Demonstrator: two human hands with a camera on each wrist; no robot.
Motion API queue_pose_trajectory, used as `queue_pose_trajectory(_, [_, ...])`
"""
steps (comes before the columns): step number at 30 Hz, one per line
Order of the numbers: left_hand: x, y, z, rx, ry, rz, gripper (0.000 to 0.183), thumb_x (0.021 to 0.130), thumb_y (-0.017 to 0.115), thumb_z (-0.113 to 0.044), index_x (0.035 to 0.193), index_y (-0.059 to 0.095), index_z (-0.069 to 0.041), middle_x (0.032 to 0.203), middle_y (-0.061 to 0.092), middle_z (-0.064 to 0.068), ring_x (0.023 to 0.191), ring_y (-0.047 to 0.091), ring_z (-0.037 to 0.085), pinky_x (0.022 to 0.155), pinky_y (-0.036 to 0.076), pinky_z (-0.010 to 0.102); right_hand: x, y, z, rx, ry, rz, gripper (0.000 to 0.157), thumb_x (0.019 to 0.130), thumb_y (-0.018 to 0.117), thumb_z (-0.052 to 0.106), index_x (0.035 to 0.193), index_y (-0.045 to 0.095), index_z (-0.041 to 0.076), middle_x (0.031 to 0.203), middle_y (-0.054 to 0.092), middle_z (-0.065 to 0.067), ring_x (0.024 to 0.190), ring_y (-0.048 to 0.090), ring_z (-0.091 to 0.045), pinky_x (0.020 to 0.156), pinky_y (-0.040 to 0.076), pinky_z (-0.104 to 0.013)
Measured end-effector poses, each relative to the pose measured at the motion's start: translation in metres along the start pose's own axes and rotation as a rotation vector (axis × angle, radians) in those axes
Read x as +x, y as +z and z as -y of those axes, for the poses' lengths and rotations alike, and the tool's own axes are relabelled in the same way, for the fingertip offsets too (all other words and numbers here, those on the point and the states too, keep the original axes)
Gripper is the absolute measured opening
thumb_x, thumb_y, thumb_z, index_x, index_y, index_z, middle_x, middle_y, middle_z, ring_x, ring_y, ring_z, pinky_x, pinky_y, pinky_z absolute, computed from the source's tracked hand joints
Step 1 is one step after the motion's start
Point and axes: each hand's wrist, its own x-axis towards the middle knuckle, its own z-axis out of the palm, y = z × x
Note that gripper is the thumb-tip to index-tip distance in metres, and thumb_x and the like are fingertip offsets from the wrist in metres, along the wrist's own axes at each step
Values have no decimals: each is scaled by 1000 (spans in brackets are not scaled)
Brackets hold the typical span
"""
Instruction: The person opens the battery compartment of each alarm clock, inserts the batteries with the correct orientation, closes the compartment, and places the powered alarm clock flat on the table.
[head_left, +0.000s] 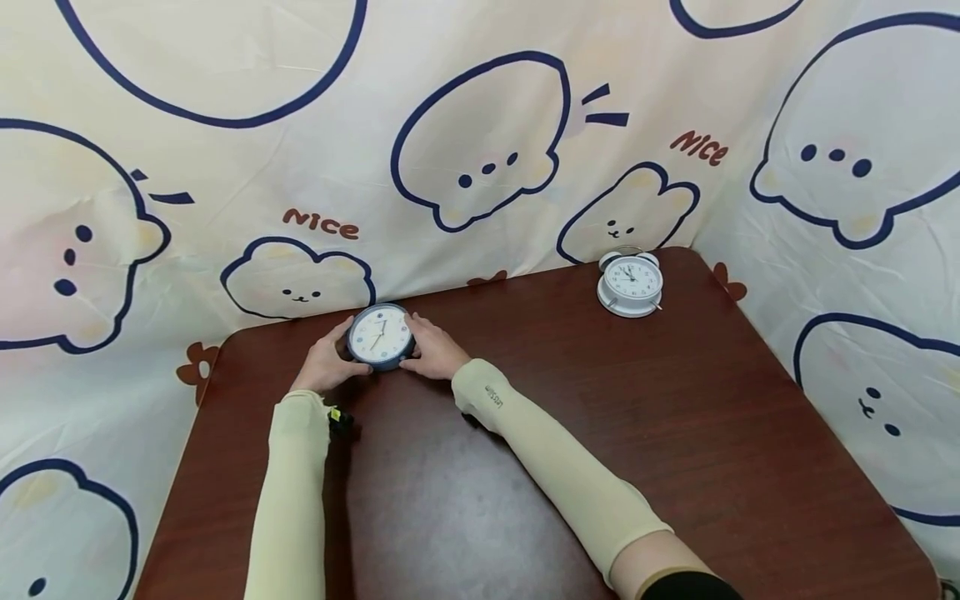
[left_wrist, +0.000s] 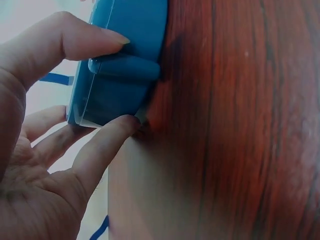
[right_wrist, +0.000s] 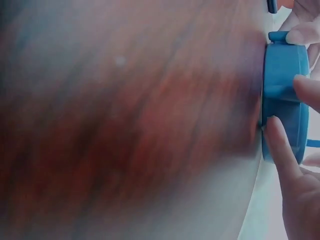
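Note:
A round blue clock with a white dial and dark hands stands near the back edge of the table, left of centre. My left hand grips its left side, thumb at the front and fingers round the rim. From the other side my right hand holds the right part of the rim, also with thumb and fingers. The left wrist view gives a close look at the blue casing with a ridge on it, the fingers touching its side. Both hands appear on the clock's casing in the right wrist view.
A white twin-bell alarm clock stands at the back right of the brown wooden table. Behind and beside the table hangs a pale cloth printed with cartoon figures, close to the table's back edge.

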Motion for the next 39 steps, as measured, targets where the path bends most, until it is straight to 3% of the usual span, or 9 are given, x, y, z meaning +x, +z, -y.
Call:
queue_pose_trajectory(9, [-5, -8, -1, 44, -45, 32, 109, 84, 86, -20, 166, 16, -8, 160, 38, 31, 145, 41, 43, 119, 34, 60, 0, 1, 0, 68, -10, 105, 90, 100, 70, 29, 167, 13, 12, 174, 7, -14, 120, 65, -14, 113, 44, -28])
queue_pose_trajectory(18, [-3, -8, -1, 85, -83, 80, 110, 87, 84, -28, 167, 11, -8, 166, 26, 29, 151, 31, 44, 121, 30, 62, -3, -1, 2, 47, -9, 130, 85, 102, 68, 28, 167, 16, 10, 174, 6, -15, 126, 63, -17, 117, 42, -31])
queue_pose_trajectory(25, [-4, -11, 1, 100, -85, 107, 112, 88, 82, -33, 167, 6, -8, 166, 24, 31, 151, 29, 48, 120, 28, 66, 1, 1, 4, 2, 8, 137, 85, 102, 68, 32, 166, 17, 10, 174, 6, -15, 153, 37, -23, 124, 32, -34])
queue_pose_trajectory(33, [-4, -11, 2, 104, -66, 121, 112, 91, 78, -28, 167, -3, -12, 169, 14, 30, 155, 17, 49, 122, 21, 67, 4, 2, 5, -16, 16, 134, 85, 101, 68, 32, 166, 17, 11, 174, 7, -15, 155, 33, -24, 124, 33, -35])
queue_pose_trajectory(39, [-8, -7, -4, 121, -48, 108, 121, 88, 82, -36, 166, -6, -11, 170, 7, 29, 156, 12, 50, 122, 19, 69, 1, -1, 6, 23, 30, 128, 87, 101, 69, 30, 167, 15, 14, 174, 6, -14, 141, 52, -21, 120, 38, -33])
